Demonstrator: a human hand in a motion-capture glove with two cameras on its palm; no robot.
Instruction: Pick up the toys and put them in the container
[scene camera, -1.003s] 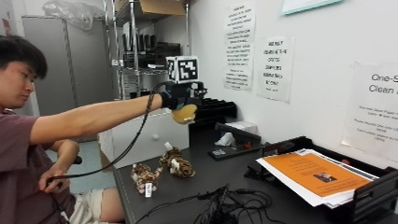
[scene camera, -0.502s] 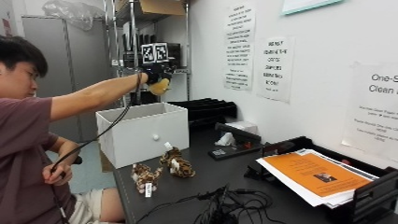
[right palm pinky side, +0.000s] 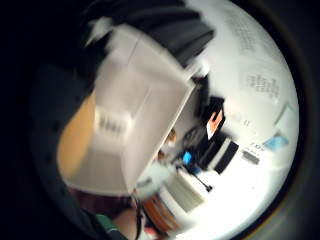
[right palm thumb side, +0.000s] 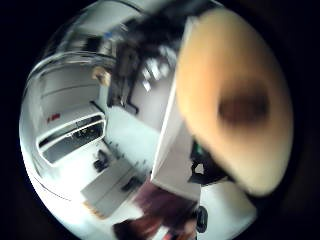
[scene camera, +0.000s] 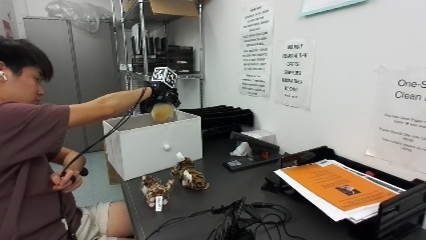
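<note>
Lowered since half a second ago, the right hand (scene camera: 162, 96) grips a tan toy (scene camera: 162, 112) just over the box (scene camera: 152, 141) beneath it.

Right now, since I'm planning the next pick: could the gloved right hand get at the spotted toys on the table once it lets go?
Probably yes. The right hand holds a tan toy over the white container; the spotted toys lie uncovered on the table in front of it, with nothing over them.

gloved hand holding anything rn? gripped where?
Yes. The black-gloved right hand holds a round tan plush toy by its top; the toy hangs below the hand, over the open white box container. The exact finger placement is hidden.
</note>
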